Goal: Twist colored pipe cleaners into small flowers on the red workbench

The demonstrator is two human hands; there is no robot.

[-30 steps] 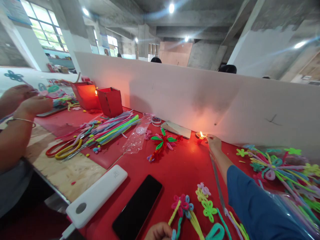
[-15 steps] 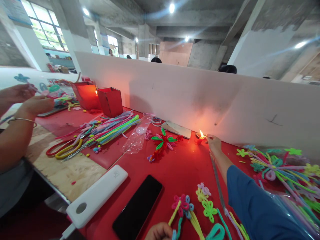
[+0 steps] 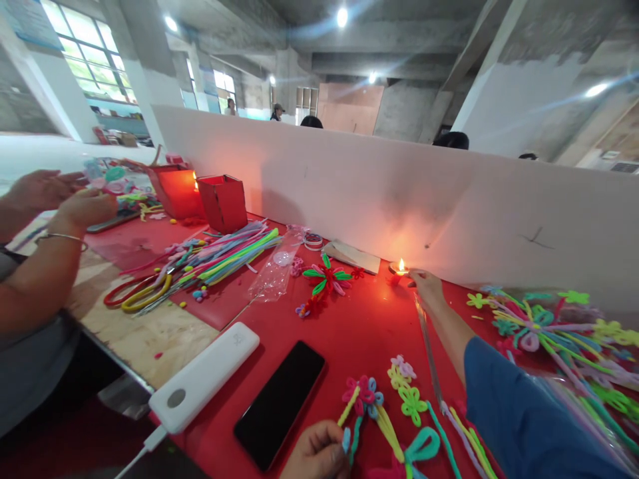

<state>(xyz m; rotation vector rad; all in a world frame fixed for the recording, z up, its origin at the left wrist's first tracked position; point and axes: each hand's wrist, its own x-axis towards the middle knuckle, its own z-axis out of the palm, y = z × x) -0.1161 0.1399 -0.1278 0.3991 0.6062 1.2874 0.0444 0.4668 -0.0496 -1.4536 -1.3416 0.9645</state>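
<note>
My left hand point(image 3: 317, 452) pinches a small light blue piece of pipe cleaner point(image 3: 346, 440) at the bottom edge. Beside it lies a pipe-cleaner flower bunch point(image 3: 363, 397) in pink and blue with yellow stems. My right hand point(image 3: 426, 286) reaches to the lit candle point(image 3: 398, 276) by the white partition. Its fingers are closed close to the flame; what they hold is too small to make out. Green and yellow pipe-cleaner flowers point(image 3: 413, 406) lie below my right forearm. A red and green flower point(image 3: 327, 276) lies left of the candle.
A white power bank point(image 3: 204, 379) and a black phone point(image 3: 279, 406) lie in front. Scissors point(image 3: 144, 293), loose pipe cleaners point(image 3: 234, 256) and red boxes point(image 3: 222, 203) are at left, near a co-worker's hands point(image 3: 84, 206). More flowers point(image 3: 539, 326) lie right. A white partition point(image 3: 299, 173) stands behind.
My left hand has come further into view with the light blue piece. My right hand stays by the candle. The co-worker's hands have shifted slightly right, and the view has moved a little.
</note>
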